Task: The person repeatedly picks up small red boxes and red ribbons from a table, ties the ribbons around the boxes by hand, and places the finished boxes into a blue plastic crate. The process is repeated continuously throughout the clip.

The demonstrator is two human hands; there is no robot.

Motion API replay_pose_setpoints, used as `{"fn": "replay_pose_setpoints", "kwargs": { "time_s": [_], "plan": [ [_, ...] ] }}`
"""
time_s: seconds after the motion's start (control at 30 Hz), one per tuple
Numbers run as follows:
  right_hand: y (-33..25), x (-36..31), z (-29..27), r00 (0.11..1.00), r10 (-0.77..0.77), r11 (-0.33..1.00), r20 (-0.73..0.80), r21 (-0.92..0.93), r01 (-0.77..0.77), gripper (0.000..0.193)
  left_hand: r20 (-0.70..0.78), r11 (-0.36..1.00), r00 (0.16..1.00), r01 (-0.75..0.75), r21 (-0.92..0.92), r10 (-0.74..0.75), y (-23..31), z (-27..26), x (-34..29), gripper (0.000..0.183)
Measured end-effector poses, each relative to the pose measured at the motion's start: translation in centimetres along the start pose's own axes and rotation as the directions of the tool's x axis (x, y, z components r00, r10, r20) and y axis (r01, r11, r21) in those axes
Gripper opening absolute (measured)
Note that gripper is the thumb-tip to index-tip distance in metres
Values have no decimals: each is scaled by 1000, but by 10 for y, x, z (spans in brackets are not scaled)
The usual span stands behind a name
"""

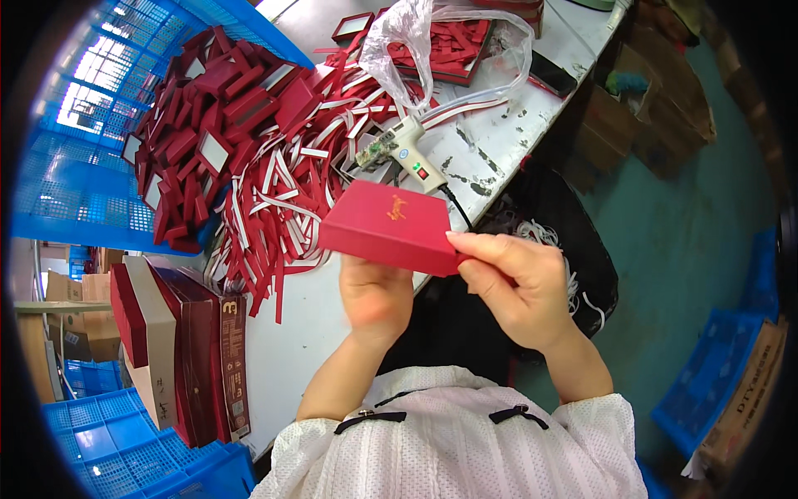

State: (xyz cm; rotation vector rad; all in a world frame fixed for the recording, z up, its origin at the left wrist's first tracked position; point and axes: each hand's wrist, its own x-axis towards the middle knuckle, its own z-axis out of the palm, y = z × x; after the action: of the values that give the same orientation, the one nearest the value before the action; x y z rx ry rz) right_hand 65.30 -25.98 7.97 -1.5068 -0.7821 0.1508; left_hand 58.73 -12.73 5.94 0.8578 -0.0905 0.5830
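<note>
A flat red box (391, 220) with gold lettering on its lid is held up over the table's edge, slightly tilted. My left hand (376, 299) holds it from below, its fingers mostly hidden behind the box. My right hand (515, 283) is closed in a pinch at the box's near right corner, thumb and forefinger together; anything small between them cannot be made out. Just beyond the box, a cream glue gun (409, 154) with a red switch lies on the table. Red and white strips (278, 200) are heaped to the left of it.
Many small red boxes (212, 116) spill from a tipped blue crate (83, 195). A plastic bag (399, 41) and a tray of red pieces (453, 50) lie at the back. Large boxes (195, 358) stand left. A black bag (582, 249) with white cords sits right of the table.
</note>
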Motion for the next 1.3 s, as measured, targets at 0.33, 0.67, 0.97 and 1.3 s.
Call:
{"fn": "replay_pose_setpoints", "kwargs": {
  "time_s": [0.33,0.67,0.97,1.3],
  "plan": [
    [14,22,-32,1000,-9,999,8,53,9,16,-133,702,921,180,-689,-367,28,-4,21,28],
    [32,23,-21,999,43,996,-33,78,-40,16,-82,584,883,234,-777,-463,26,-9,12,31],
    [24,15,-5,985,-171,980,6,-101,170,19,-198,976,967,128,-179,-163,-2,6,7,31],
    [7,11,-22,989,-111,978,-101,-186,91,18,-139,796,931,202,-571,-336,19,-7,18,34]
  ]
}}
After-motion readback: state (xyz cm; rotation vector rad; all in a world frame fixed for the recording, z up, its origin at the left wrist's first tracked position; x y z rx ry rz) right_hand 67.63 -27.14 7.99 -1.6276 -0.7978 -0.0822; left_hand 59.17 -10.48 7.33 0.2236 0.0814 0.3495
